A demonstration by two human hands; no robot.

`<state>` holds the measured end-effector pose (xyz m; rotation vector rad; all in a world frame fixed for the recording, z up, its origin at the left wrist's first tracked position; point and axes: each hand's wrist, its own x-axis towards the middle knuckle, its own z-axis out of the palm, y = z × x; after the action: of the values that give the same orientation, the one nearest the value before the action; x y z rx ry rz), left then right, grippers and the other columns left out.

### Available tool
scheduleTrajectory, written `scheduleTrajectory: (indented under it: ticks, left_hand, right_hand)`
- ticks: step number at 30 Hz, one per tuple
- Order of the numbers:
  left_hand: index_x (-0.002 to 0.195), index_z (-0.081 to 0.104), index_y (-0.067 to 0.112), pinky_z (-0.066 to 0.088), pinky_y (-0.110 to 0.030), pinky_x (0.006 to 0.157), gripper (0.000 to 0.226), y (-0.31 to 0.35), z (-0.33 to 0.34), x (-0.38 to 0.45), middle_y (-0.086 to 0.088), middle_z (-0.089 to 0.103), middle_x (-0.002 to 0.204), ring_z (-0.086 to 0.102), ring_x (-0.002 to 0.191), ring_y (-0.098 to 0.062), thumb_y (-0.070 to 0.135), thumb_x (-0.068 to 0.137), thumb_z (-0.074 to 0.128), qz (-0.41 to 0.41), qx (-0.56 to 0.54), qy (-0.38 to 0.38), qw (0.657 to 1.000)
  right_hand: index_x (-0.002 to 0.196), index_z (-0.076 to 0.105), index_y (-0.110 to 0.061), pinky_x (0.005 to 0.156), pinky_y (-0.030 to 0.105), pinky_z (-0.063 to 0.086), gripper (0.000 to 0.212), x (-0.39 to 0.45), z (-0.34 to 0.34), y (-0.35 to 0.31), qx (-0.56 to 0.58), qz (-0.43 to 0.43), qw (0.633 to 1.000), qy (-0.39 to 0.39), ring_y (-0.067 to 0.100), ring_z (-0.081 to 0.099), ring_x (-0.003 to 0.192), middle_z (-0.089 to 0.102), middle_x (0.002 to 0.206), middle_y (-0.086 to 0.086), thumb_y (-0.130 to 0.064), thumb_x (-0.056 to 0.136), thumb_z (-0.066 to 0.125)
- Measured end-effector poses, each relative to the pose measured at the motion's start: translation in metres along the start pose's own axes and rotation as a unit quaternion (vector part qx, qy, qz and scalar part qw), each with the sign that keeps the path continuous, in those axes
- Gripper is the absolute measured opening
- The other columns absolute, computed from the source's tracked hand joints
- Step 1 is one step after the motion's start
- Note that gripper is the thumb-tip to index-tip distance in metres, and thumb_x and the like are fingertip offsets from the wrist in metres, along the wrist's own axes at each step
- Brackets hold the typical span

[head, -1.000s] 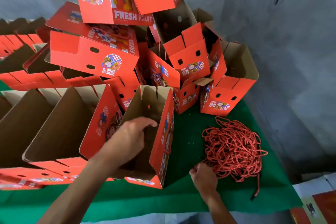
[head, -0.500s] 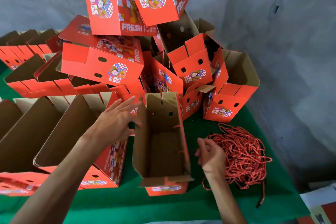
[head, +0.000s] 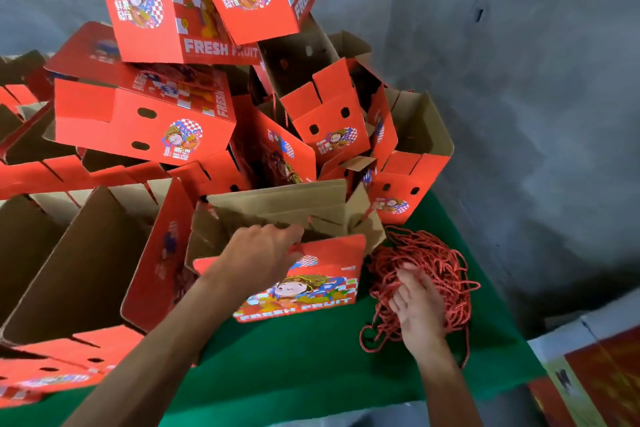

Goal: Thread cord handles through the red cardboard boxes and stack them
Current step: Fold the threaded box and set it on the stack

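Observation:
An open red cardboard box (head: 311, 282) printed "FRESH FRUIT" stands on the green table, its brown flaps up. My left hand (head: 263, 255) grips the top edge of its near red wall. To its right lies a tangled heap of red cord (head: 436, 262). My right hand (head: 417, 307) rests on the heap's near side, fingers spread among the strands; whether it pinches a strand is unclear. A tall pile of red boxes (head: 145, 121) rises behind.
Open boxes lie on their sides in a row at the left (head: 79, 260). The green table cover (head: 311, 357) ends at the near and right edges. A grey wall stands behind. Another carton (head: 588, 367) sits low at the right.
The box has turned from lying open toward me to standing with its printed red wall facing me. My left hand moved onto its rim. My right hand dropped onto the cord heap.

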<state>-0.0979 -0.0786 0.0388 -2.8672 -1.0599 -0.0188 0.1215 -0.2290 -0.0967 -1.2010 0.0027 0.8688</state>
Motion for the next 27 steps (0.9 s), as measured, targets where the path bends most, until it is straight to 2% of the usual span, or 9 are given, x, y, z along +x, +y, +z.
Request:
scheduleTrajectory:
  ticks: [3,6,11,15,17,20,22,24,27]
  left_hand:
    - [0.122,0.052,0.029,0.051,-0.041,0.078,0.031,0.013,-0.002,0.008,-0.008,0.070,0.109,0.067,0.104,-0.038,0.046,0.097,0.050,0.003,-0.016,-0.008,1.000]
    - [0.122,0.052,0.028,0.052,-0.043,0.082,0.029,0.021,-0.003,0.012,-0.008,0.068,0.108,0.067,0.101,-0.035,0.043,0.097,0.050,-0.003,-0.068,-0.041,0.997]
    - [0.149,0.029,0.024,0.054,-0.047,0.089,0.058,0.015,-0.001,0.018,-0.014,0.066,0.119,0.066,0.107,-0.039,0.039,0.098,0.052,-0.058,-0.138,-0.100,0.984]
    - [0.148,0.025,0.019,0.048,-0.041,0.081,0.057,0.007,0.003,0.023,-0.015,0.063,0.107,0.067,0.099,-0.040,0.038,0.100,0.050,-0.110,-0.199,-0.128,0.965]
    - [0.146,0.027,0.019,0.051,-0.040,0.081,0.053,0.003,0.006,0.025,-0.014,0.065,0.114,0.067,0.093,-0.033,0.039,0.102,0.048,-0.127,-0.223,-0.144,0.956]
    - [0.152,0.023,0.031,0.059,-0.041,0.082,0.058,-0.001,0.012,0.023,-0.008,0.067,0.119,0.070,0.092,-0.028,0.039,0.102,0.051,-0.153,-0.261,-0.142,0.942]
    - [0.154,0.023,0.041,0.056,-0.037,0.080,0.063,0.000,0.016,0.019,-0.006,0.067,0.120,0.070,0.093,-0.028,0.036,0.099,0.053,-0.172,-0.288,-0.105,0.936]
    - [0.152,0.025,0.045,0.051,-0.039,0.091,0.064,0.001,0.019,0.019,-0.007,0.066,0.127,0.066,0.107,-0.035,0.032,0.096,0.053,-0.178,-0.312,-0.082,0.930]
    - [0.153,0.025,0.046,0.044,-0.040,0.103,0.066,0.001,0.021,0.025,-0.005,0.060,0.136,0.060,0.120,-0.034,0.029,0.095,0.050,-0.193,-0.365,-0.110,0.904]
  right_hand:
    - [0.105,0.067,-0.012,0.060,0.024,0.055,0.010,-0.004,-0.003,0.006,0.025,0.055,0.996,-0.072,0.012,0.065,0.061,0.074,0.078,0.004,-0.016,0.103,0.059]
    - [0.118,0.069,-0.006,0.074,0.026,0.060,0.021,-0.006,-0.008,0.012,-0.003,0.099,0.987,-0.128,0.017,0.075,0.086,0.078,0.110,0.013,-0.016,0.102,0.059]
    - [0.118,0.071,-0.001,0.068,0.028,0.061,0.026,-0.002,-0.007,0.021,-0.030,0.118,0.983,-0.136,0.018,0.070,0.074,0.075,0.094,0.010,-0.011,0.094,0.069]
    - [0.108,0.068,0.009,0.061,0.033,0.056,0.023,-0.004,-0.003,0.036,-0.152,0.160,0.965,-0.142,0.023,0.065,0.066,0.071,0.088,0.017,-0.011,0.097,0.069]
    - [0.091,0.066,0.005,0.058,0.036,0.049,0.024,-0.001,-0.008,0.049,-0.329,0.132,0.927,-0.118,0.025,0.061,0.058,0.068,0.077,0.017,-0.018,0.098,0.070]
    - [0.090,0.057,-0.012,0.070,0.030,0.041,0.031,0.005,-0.022,0.067,-0.654,0.011,0.757,-0.008,0.025,0.063,0.079,0.065,0.087,0.005,-0.038,0.093,0.074]
    - [0.112,0.056,-0.019,0.075,0.029,0.041,0.033,0.001,-0.016,0.072,-0.662,-0.072,0.746,0.021,0.019,0.063,0.092,0.062,0.107,-0.001,-0.040,0.093,0.073]
    - [0.118,0.055,-0.024,0.078,0.030,0.045,0.032,-0.001,-0.002,0.080,-0.641,-0.121,0.756,-0.061,0.013,0.060,0.093,0.060,0.110,-0.007,-0.037,0.094,0.072]
    - [0.123,0.061,-0.027,0.085,0.029,0.048,0.030,0.000,0.011,0.091,-0.681,-0.100,0.696,-0.206,0.012,0.061,0.095,0.060,0.114,-0.005,-0.032,0.095,0.070]
